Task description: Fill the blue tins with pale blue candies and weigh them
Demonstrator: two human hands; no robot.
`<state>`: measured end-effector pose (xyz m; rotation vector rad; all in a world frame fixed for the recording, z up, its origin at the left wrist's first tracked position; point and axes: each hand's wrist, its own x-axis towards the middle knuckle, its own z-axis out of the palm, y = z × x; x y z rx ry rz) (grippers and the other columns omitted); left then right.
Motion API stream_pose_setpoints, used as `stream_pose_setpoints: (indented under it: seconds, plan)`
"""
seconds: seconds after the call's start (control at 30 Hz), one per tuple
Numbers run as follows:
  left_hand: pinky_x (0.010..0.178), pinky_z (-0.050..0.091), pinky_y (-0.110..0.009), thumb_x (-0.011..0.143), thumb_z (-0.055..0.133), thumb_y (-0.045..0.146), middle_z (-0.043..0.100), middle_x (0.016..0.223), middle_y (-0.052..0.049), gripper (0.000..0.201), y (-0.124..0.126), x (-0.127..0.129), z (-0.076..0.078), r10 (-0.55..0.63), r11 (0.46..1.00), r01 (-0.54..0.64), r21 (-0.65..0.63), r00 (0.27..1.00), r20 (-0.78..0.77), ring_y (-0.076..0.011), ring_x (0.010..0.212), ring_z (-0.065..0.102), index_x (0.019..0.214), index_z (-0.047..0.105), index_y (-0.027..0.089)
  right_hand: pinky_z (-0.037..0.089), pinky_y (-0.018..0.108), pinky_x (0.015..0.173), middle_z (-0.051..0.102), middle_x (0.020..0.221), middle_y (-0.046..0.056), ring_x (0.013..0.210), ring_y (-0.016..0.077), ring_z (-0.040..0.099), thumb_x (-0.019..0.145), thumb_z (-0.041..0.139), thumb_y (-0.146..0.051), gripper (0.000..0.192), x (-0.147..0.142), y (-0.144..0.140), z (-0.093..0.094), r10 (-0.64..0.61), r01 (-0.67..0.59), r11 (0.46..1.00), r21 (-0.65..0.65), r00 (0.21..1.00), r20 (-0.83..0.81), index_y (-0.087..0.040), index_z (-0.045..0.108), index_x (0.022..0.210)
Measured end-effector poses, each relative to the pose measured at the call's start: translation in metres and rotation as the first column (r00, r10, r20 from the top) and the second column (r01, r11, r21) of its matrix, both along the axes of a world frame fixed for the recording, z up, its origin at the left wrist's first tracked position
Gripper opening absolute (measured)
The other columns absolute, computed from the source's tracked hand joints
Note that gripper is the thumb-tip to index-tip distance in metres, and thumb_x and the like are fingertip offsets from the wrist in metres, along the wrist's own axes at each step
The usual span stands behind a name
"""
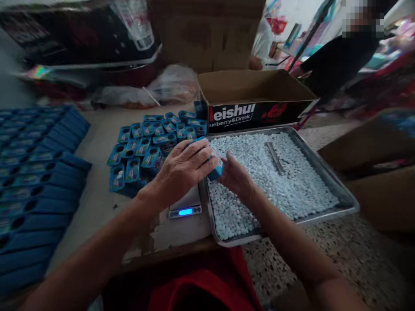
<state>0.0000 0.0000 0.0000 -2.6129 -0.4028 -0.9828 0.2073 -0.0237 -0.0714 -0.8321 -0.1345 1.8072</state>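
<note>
Above the left edge of a metal tray (348, 206), my left hand (189, 164) is wrapped over a small blue box (215, 169) with a printed label. My right hand (236, 175) meets the same box from the right, thumb raised and fingers bent against its end; part of those fingers is hidden. Small pale blue-white pellets (246, 151) fill the tray, and a flat metal strip (275, 158) lies on them. Partly under my left hand sits a small digital scale (185, 211) with a lit blue display. Left of my hands stand several similar blue boxes (142, 147) with round dark holes.
Rows of blue boxes (35, 190) line the table's left side. Behind the tray stands an open cardboard box (259, 114) with dark printed sides. Plastic bags (171, 86) lie at the back. A person in dark clothing (343, 56) is at the upper right, beyond cartons (382, 190).
</note>
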Motion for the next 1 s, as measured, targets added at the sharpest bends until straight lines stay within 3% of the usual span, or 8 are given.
stream_pose_setpoints:
  seconds: [0.17, 0.37, 0.5, 0.6, 0.7, 0.8, 0.9, 1.0]
  plan:
    - [0.111, 0.047, -0.041, 0.102, 0.056, 0.017, 0.073, 0.127, -0.006, 0.027, 0.022, 0.023, -0.024, 0.035, 0.995, -0.030, -0.091, 0.998, 0.048, -0.0237, 0.130, 0.063, 0.122, 0.072, 0.024, 0.050, 0.024, 0.048, 0.060, 0.073, 0.001, 0.060, 0.0153, 0.057, 0.105, 0.044, -0.057, 0.037, 0.012, -0.003, 0.001, -0.028, 0.024, 0.997, -0.073, 0.998, -0.048, -0.021, 0.056, 0.099]
    - [0.112, 0.043, -0.044, 0.098, 0.061, 0.015, 0.075, 0.123, -0.003, 0.030, 0.022, 0.031, -0.039, 0.114, 0.980, -0.084, -0.179, 0.980, 0.163, -0.0236, 0.127, 0.064, 0.119, 0.075, 0.032, 0.036, 0.017, 0.036, 0.054, 0.068, 0.001, 0.052, 0.0133, 0.051, 0.108, 0.036, -0.052, 0.040, 0.013, 0.000, 0.007, -0.010, 0.000, 0.995, -0.103, 0.994, -0.105, -0.019, 0.055, 0.097]
    - [0.113, 0.043, -0.044, 0.097, 0.066, 0.021, 0.076, 0.119, -0.003, 0.023, 0.018, 0.034, -0.051, 0.242, 0.923, -0.137, -0.360, 0.933, 0.265, -0.0236, 0.122, 0.066, 0.115, 0.076, 0.031, 0.027, 0.013, 0.033, 0.052, 0.067, 0.000, 0.049, 0.0103, 0.046, 0.109, 0.036, -0.046, 0.035, 0.019, -0.002, 0.012, -0.022, 0.007, 0.988, -0.152, 0.995, -0.101, -0.019, 0.052, 0.093]
    - [0.109, 0.048, -0.042, 0.091, 0.074, 0.030, 0.075, 0.119, -0.004, 0.025, 0.010, 0.027, -0.062, 0.424, 0.775, -0.157, -0.613, 0.847, 0.320, -0.0245, 0.117, 0.068, 0.115, 0.076, 0.027, 0.029, 0.013, 0.032, 0.055, 0.072, 0.001, 0.050, 0.0101, 0.044, 0.106, 0.042, -0.035, 0.020, 0.023, -0.003, 0.009, 0.023, -0.033, 0.989, -0.146, 0.998, -0.066, -0.020, 0.052, 0.097]
    - [0.102, 0.055, -0.041, 0.081, 0.081, 0.039, 0.076, 0.115, -0.006, 0.043, -0.010, 0.007, -0.071, 0.597, 0.489, -0.022, -0.872, 0.738, 0.316, -0.0250, 0.108, 0.071, 0.119, 0.071, 0.021, 0.033, 0.013, 0.031, 0.057, 0.073, 0.001, 0.049, 0.0098, 0.044, 0.100, 0.047, -0.023, 0.009, 0.026, -0.003, 0.006, 0.057, -0.061, 0.994, -0.096, 0.998, -0.038, -0.019, 0.054, 0.103]
    - [0.100, 0.057, -0.041, 0.078, 0.082, 0.045, 0.076, 0.116, -0.007, 0.051, -0.039, -0.020, -0.077, 0.663, 0.223, 0.195, -0.955, 0.688, 0.295, -0.0250, 0.107, 0.073, 0.120, 0.066, 0.019, 0.035, 0.010, 0.034, 0.057, 0.073, 0.000, 0.050, 0.0075, 0.045, 0.094, 0.050, -0.011, 0.010, 0.029, -0.002, 0.008, 0.037, -0.037, 0.999, -0.036, 0.999, -0.017, -0.018, 0.055, 0.100]
    - [0.100, 0.058, -0.042, 0.077, 0.083, 0.046, 0.077, 0.114, -0.006, 0.048, -0.065, -0.043, -0.082, 0.695, 0.091, 0.210, -0.973, 0.686, 0.213, -0.0252, 0.106, 0.074, 0.114, 0.065, 0.021, 0.031, 0.007, 0.033, 0.058, 0.073, -0.001, 0.047, 0.0038, 0.042, 0.093, 0.054, -0.006, 0.012, 0.037, 0.000, 0.011, 0.000, -0.003, 0.999, 0.047, 0.999, 0.054, -0.016, 0.058, 0.099]
    - [0.094, 0.060, -0.042, 0.079, 0.082, 0.046, 0.079, 0.108, -0.005, 0.043, -0.076, -0.054, -0.086, 0.703, 0.035, 0.101, -0.994, 0.705, 0.096, -0.0259, 0.102, 0.075, 0.113, 0.068, 0.024, 0.025, 0.009, 0.030, 0.058, 0.069, -0.003, 0.041, 0.0021, 0.035, 0.094, 0.057, -0.009, 0.008, 0.045, 0.003, 0.009, -0.010, -0.005, 0.996, 0.093, 0.987, 0.160, -0.014, 0.061, 0.099]
